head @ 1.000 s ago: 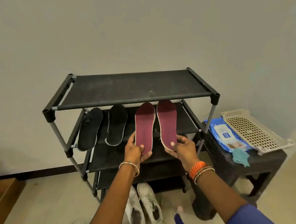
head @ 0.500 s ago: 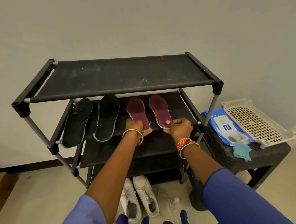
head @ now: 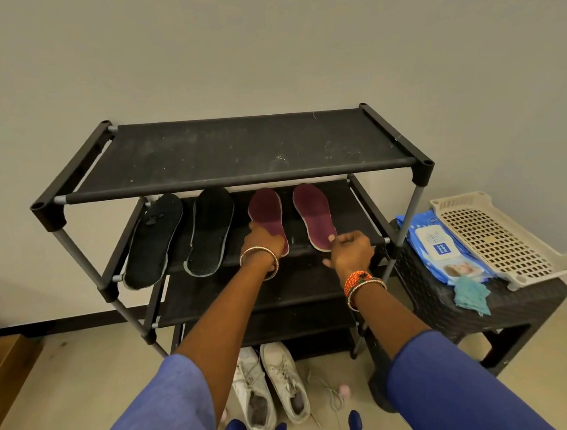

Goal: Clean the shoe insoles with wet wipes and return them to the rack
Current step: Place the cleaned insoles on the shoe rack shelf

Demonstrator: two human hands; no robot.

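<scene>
Two maroon insoles lie side by side on the second shelf of the black shoe rack (head: 239,151). My left hand (head: 264,243) covers and grips the heel of the left maroon insole (head: 266,210), thumb along its left edge. My right hand (head: 351,250) is at the heel of the right maroon insole (head: 313,211). Its fingers are curled, one fingertip touches the heel edge, and the thumb hangs apart below the shelf edge. Two black insoles (head: 155,238) (head: 210,228) lie to the left on the same shelf.
A black wicker stool (head: 478,316) stands right of the rack. On it are a blue wet wipes pack (head: 441,246), a beige perforated tray (head: 500,236) and a crumpled teal wipe (head: 472,293). White sneakers (head: 271,386) sit on the floor under the rack.
Both hands carried the maroon insoles from in front of the rack onto the second shelf. The right hand has drawn back to the heel edge, its thumb off the insole.
</scene>
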